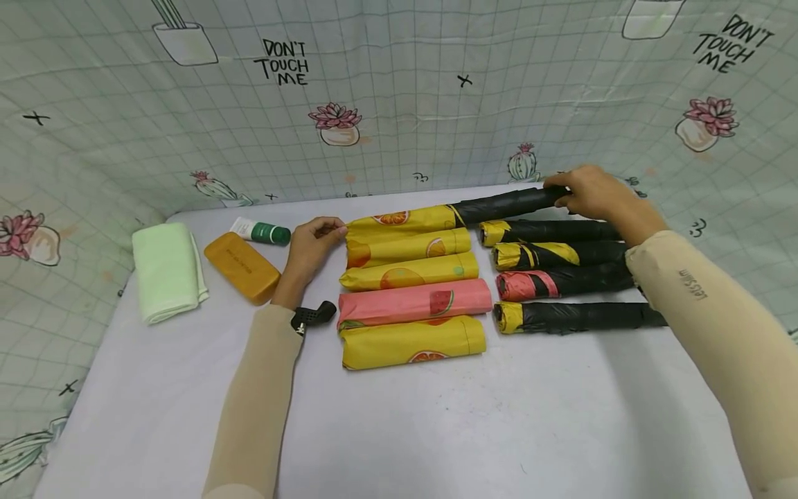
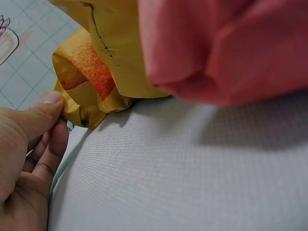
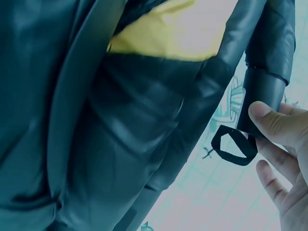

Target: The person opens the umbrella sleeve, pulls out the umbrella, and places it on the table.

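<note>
At the back of the table lies a black folded umbrella (image 1: 508,206), its left part inside a yellow sleeve (image 1: 399,220) printed with orange slices. My left hand (image 1: 309,246) pinches the sleeve's left end between thumb and fingers, as the left wrist view shows up close. At the other end, my right hand (image 1: 592,194) grips the black handle (image 3: 262,96), from which a wrist loop (image 3: 233,161) hangs. In front of the held sleeve lie more yellow fruit-print sleeves (image 1: 411,341) and a pink sleeve (image 1: 405,305), side by side.
Under my right forearm, several black rolled umbrellas (image 1: 586,317) lie in a row, with yellow or pink showing at their left ends. To the left are a folded pale green cloth (image 1: 165,270), an orange-brown case (image 1: 243,268) and a white-and-green tube (image 1: 262,231). A printed curtain rises behind.
</note>
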Available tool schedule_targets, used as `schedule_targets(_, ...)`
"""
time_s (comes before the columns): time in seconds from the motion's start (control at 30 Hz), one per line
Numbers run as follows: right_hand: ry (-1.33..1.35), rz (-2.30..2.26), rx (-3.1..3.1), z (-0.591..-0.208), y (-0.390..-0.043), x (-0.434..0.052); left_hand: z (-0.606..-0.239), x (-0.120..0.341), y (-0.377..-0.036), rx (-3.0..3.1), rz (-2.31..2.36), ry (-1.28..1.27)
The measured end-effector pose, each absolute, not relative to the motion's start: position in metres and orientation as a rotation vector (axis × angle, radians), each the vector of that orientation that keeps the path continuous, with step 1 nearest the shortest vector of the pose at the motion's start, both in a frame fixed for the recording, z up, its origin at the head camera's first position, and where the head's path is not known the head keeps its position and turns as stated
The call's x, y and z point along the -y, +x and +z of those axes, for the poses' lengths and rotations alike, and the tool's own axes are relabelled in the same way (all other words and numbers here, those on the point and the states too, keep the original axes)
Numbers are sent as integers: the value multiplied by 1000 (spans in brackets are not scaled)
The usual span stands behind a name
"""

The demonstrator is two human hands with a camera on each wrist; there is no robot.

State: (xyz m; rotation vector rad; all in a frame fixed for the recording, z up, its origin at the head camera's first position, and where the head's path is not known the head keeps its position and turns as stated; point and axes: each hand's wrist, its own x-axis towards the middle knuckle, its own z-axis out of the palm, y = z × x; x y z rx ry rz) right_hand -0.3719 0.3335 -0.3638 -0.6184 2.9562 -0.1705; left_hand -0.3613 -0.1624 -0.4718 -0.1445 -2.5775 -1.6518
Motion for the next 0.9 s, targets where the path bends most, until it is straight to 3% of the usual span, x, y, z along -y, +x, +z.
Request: schedule_targets(0.9, -558, -74, -3022, -367, -358, -403, -472, 164, -360, 2560, -1688, -162)
